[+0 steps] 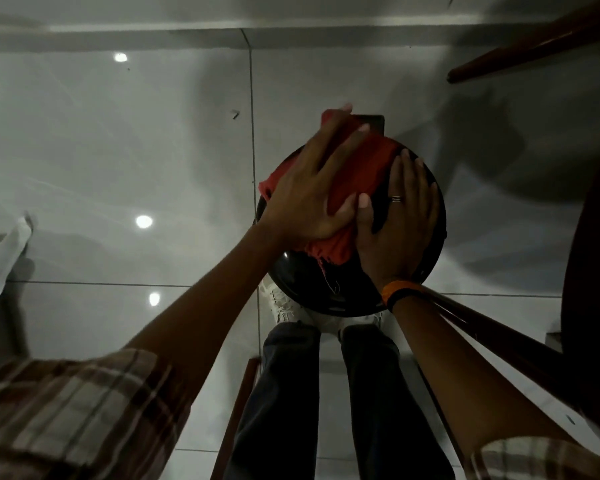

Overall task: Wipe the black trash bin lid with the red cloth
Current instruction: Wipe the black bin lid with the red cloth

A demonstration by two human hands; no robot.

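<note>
Round, glossy black plastic trash bin lid [430, 244]: seated level, viewed from directly above, positioned on the pale tiled floor just ahead of the person's feet. A small rectangular black tab projects from its far edge. Surface reflects light near the front rim. Crumpled red woven cloth [357, 174]: lies on the lid's upper surface, covering the far-left portion and spilling toward the centre; a frayed thread hangs from its near edge.
</note>
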